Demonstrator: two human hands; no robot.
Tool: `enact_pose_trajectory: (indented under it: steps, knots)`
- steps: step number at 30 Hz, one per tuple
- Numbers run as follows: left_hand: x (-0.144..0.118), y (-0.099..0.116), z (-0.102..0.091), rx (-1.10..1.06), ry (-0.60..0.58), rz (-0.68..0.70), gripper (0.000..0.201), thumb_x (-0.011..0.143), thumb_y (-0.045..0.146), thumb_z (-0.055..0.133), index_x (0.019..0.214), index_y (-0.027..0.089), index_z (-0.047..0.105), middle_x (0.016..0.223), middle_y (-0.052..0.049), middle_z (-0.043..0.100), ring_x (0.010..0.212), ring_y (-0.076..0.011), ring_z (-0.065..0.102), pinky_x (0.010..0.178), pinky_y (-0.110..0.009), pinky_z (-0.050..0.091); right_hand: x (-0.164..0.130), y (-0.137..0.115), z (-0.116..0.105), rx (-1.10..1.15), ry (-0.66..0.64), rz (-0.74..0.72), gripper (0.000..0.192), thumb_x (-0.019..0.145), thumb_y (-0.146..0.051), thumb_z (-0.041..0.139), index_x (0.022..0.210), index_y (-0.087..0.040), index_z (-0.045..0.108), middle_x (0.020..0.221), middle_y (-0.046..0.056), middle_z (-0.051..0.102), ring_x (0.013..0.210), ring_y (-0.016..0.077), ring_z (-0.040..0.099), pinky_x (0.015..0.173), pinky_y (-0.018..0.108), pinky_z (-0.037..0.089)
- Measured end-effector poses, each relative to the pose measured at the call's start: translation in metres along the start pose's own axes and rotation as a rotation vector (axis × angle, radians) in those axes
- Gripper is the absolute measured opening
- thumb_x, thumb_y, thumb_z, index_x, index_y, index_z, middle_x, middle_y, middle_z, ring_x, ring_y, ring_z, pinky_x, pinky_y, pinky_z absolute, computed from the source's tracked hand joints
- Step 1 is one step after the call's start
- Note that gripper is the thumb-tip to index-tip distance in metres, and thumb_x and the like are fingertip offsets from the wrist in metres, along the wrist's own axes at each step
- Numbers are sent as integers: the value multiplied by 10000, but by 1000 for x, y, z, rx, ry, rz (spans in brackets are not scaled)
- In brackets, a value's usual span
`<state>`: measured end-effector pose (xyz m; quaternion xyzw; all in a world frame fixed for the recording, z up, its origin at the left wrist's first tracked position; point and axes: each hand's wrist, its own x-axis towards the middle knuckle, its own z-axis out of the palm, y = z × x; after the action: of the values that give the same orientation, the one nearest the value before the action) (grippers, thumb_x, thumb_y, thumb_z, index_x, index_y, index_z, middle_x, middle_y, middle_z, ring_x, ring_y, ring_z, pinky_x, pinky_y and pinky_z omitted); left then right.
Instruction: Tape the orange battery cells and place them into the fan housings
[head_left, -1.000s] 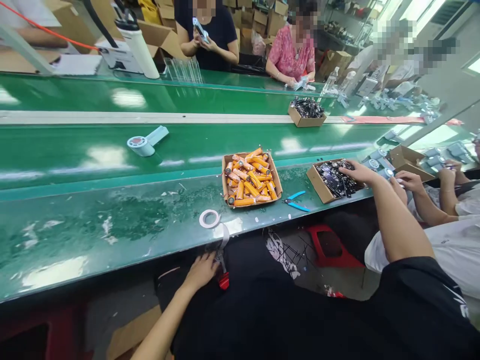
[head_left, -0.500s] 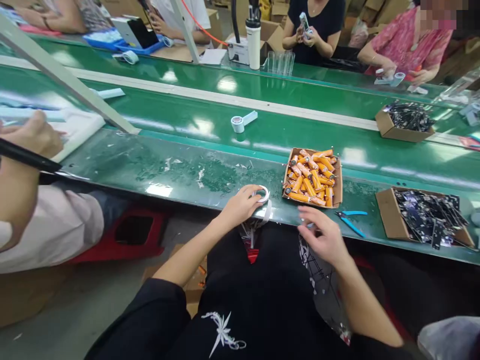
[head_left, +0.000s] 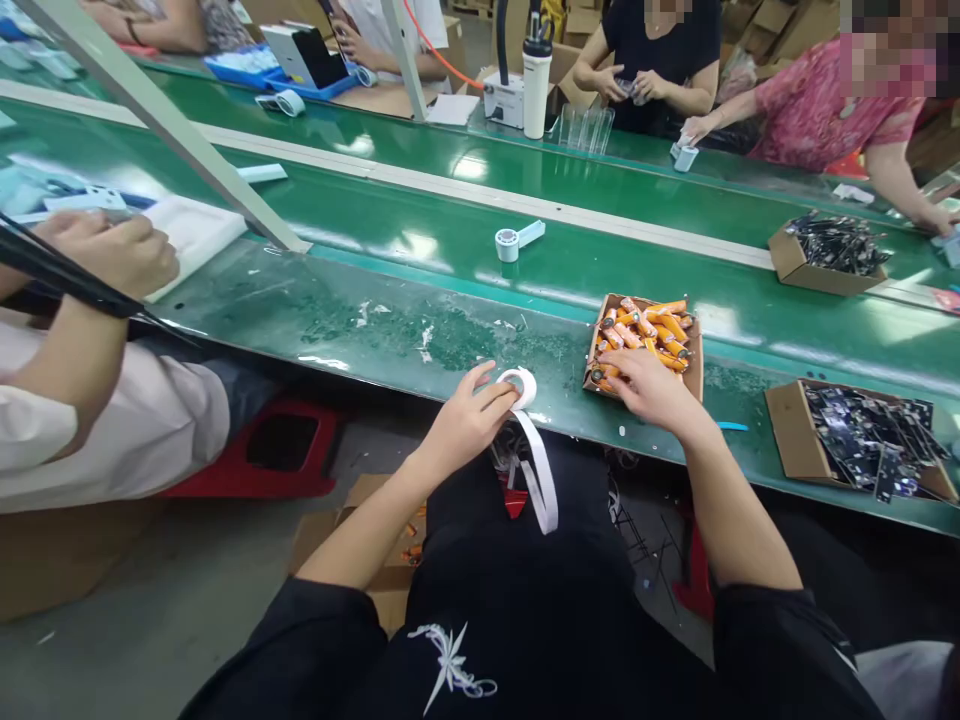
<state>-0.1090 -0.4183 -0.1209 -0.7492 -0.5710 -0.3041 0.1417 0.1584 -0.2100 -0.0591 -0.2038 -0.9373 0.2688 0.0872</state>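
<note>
My left hand (head_left: 476, 415) is closed on a roll of white tape (head_left: 527, 385), fingers at its ring, over the bench's front edge. A loose strip of the tape (head_left: 546, 480) hangs from the roll in a curl above my lap. My right hand (head_left: 651, 388) reaches into a cardboard tray (head_left: 697, 370) of orange-wrapped batteries (head_left: 667, 318). Its thumb and fingers are apart, touching the batteries at the tray's near left; a firm hold on one does not show. Blue-handled cutters (head_left: 733, 427) lie right of the tray, mostly hidden by my right forearm.
A box of black circuit boards (head_left: 787, 435) stands at the right. On the green conveyor (head_left: 420, 230) lie a pale blue handheld fan (head_left: 508, 244) and another cardboard box (head_left: 795, 262). A slanted metal post (head_left: 172, 130) rises at left, beside a co-worker's hands (head_left: 120, 250). Other people sit opposite.
My right hand has moved forward from the bench edge into the battery tray. My left hand keeps the tape roll, and more of its strip now hangs down. The view has shifted slightly left.
</note>
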Motion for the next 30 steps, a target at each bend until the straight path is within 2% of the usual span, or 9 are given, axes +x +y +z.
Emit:
enact_pose_trajectory:
  steps: [3,7,12,14,16,20,23,26,30]
  knots:
    - [5,12,3,-51,19,33,307,1060,77,557,1302,176,718,1193,-116,772,1343,-303,674,1132,-522,635,27,29,-6,-192,-58,-45,322,997,-242,654,1280,-227,807,1356,143,754,1286,378,671,1221,632,467]
    - [9,18,-2,-44,-16,74,340,1068,84,546,1354,171,708,1201,-122,763,1380,-283,663,1142,-448,631,31,51,2,-54,-50,-99,259,995,-274,642,1178,-195,807,1264,145,790,1205,338,713,1158,581,523]
    - [7,22,-13,0,-96,113,334,1073,76,532,1332,171,720,1223,-119,763,1381,-268,667,1147,-412,620,26,60,11,415,292,86,379,952,-555,740,1115,-212,738,1060,91,800,956,249,754,915,424,639]
    - [5,24,-17,0,-132,103,341,1066,66,543,1337,176,719,1234,-121,765,1386,-270,665,1128,-402,628,24,49,13,627,450,100,538,839,-672,845,1122,-232,716,1050,67,784,958,238,759,880,391,653]
    - [4,26,-21,11,-157,101,333,1061,62,559,1331,175,718,1238,-122,769,1392,-273,660,1105,-388,638,18,26,15,743,493,91,654,751,-694,931,1188,-253,727,1063,48,772,951,234,764,876,388,666]
    - [5,32,-27,26,-173,140,324,1060,76,592,1348,179,700,1243,-114,771,1404,-278,649,1090,-389,643,0,-34,23,652,405,79,528,777,-667,951,1077,-252,820,984,52,784,818,247,760,763,401,679]
    - [7,37,-29,63,-181,173,327,1076,98,583,1376,180,682,1278,-116,759,1395,-285,652,1055,-383,653,-7,-61,34,506,387,85,439,832,-635,922,1007,-239,856,981,81,818,865,286,786,817,430,686]
    - [10,40,-31,157,-195,188,289,1100,124,550,1350,156,690,1254,-121,758,1353,-288,670,994,-357,663,-8,-65,44,528,277,144,420,872,-595,891,1079,-231,870,1049,85,846,948,320,813,940,468,688]
    - [15,38,-33,177,-222,192,248,1093,109,547,1264,128,725,1128,-110,763,1301,-294,689,917,-323,661,-5,-58,50,732,89,212,470,829,-501,929,1219,-252,848,1185,53,841,1091,348,813,1027,496,684]
